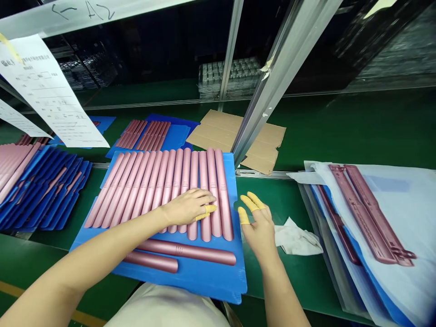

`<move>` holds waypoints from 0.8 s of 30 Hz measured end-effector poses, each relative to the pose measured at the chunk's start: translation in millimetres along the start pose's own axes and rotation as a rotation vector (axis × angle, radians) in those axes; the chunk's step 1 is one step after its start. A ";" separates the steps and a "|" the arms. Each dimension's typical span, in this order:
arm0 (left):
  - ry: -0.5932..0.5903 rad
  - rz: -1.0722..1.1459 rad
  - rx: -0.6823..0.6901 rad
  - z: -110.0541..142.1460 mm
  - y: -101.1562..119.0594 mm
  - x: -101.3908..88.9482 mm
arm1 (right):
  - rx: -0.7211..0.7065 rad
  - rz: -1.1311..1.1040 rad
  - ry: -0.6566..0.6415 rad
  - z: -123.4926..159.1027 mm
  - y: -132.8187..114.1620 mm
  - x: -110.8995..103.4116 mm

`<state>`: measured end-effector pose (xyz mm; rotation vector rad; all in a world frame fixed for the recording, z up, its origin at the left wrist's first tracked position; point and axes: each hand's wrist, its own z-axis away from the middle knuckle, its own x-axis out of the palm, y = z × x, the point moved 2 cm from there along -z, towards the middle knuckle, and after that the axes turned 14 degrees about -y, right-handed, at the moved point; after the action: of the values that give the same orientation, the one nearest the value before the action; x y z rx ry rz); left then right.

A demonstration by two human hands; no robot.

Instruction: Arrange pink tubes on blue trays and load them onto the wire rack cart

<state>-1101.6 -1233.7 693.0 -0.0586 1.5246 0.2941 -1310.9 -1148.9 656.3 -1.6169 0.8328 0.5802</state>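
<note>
The left hand point(186, 207) lies flat on the pink metal tubes point(177, 181), with its fingers close together. It rests on them and does not seem to grip any. The right hand point(259, 226) is open, with its fingers a little apart, and it is just beside the right edge of the blue tray point(207, 278). It holds nothing. Yellow finger covers point(245, 202) are on its fingertips.

The tubes lie side by side on the blue tray, and two more tubes point(187, 252) lie across its near end. The tray sits on a green surface point(289, 195). Right of the tray are a white cloth point(296, 238) and long pink parts point(364, 213) on a white sheet point(408, 213). Past the tray is brown cardboard point(235, 134). Left of the tray are stacked blue trays point(51, 190).
</note>
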 end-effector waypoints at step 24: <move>-0.174 0.372 -0.669 -12.5 -167.7 -42.4 | -0.188 0.460 -0.727 -230.9 -47.7 32.2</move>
<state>-1076.7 -1404.5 709.9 -0.2709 1.2027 1.0723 -1269.6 -1377.0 709.8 -1.2207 0.5963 1.5013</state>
